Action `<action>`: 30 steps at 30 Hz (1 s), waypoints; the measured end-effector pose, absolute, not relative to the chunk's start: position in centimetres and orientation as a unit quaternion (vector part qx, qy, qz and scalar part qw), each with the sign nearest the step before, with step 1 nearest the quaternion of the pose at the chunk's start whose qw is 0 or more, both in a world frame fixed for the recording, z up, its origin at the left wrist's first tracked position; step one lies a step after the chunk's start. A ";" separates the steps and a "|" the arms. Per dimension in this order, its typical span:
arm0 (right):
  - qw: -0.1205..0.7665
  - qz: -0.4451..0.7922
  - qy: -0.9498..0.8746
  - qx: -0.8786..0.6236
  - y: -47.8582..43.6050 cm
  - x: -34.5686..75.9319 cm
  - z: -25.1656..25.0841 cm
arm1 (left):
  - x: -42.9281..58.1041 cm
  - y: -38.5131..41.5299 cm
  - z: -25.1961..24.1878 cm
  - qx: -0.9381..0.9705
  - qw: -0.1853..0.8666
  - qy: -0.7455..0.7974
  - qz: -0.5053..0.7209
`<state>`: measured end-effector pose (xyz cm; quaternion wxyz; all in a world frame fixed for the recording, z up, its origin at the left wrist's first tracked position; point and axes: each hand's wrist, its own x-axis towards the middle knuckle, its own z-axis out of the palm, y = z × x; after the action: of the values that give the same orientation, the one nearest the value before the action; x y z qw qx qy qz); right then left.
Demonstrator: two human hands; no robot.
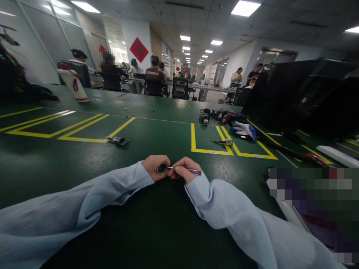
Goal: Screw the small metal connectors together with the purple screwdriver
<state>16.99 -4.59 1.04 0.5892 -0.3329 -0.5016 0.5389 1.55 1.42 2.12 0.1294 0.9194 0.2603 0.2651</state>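
Observation:
My left hand (155, 166) is closed around a small round metal part (162, 169), its dark hollow end turned towards me. In my right hand (185, 168) is a thin screwdriver (195, 172) with a purple handle, gripped between thumb and fingers. The screwdriver's shaft points left and its tip is at the rim of the metal part; whether it touches is too small to tell. Beyond my left hand lies a cone-like metal piece (119, 141) with a thin stem. A metal piece with a long thin shaft (228, 142) rests on the yellow tape beyond my right hand.
Yellow tape rectangles (193, 144) mark the green table (157, 130). Black corded tools (206, 118) and a blue-and-white glove (244, 130) lie at the right, before a large black box-like object (297, 89). A white cup (73, 84) stands far left. Several people sit beyond.

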 end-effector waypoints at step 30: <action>0.551 0.656 -0.434 -0.279 -4.1 16.9 0.8 | 1.6 1.8 2.5 0.924 0.158 0.227 0.263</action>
<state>16.89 -4.13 0.85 0.5511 -0.2791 -0.4336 0.6560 1.64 1.81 2.51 0.1584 0.9242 0.2269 0.2633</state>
